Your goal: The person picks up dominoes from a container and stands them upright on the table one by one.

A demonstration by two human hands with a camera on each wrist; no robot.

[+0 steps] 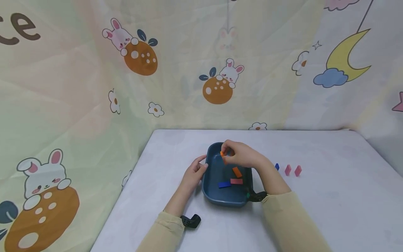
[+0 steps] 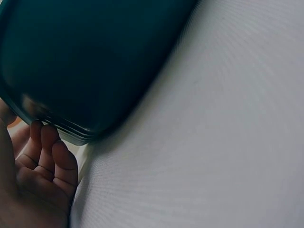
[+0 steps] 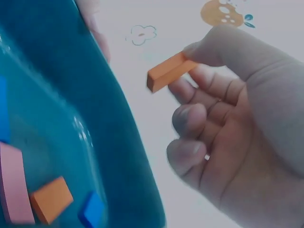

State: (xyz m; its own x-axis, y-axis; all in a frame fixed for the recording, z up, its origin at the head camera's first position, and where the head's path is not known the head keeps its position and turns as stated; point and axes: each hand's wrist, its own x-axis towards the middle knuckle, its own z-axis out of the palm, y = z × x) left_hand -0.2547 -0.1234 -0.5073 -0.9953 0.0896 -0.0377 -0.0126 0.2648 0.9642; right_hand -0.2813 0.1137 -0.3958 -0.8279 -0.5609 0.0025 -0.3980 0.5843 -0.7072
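My right hand (image 1: pixel 240 154) pinches a small orange block (image 3: pixel 171 71) between thumb and fingertips. In the head view it is over the far part of a dark blue-green tray (image 1: pixel 214 197). Inside the tray lie another orange block (image 1: pixel 237 172), a pink block (image 1: pixel 236 181) and a blue block (image 1: pixel 224 184). The right wrist view also shows a second small blue block (image 3: pixel 92 209) in there. At the tray's left side, my left hand (image 1: pixel 194 172) rests its fingertips against the outer wall, with the thumb near the rim; its fingers look loosely bent in the left wrist view.
Right of the tray, a blue block (image 1: pixel 277 167) and two pink blocks, one nearer (image 1: pixel 288 170) and one farther right (image 1: pixel 298 171), stand on the white table (image 1: pixel 330 210). A printed cloth (image 1: pixel 267 101) hangs behind and to the left. Each wrist wears a black camera mount.
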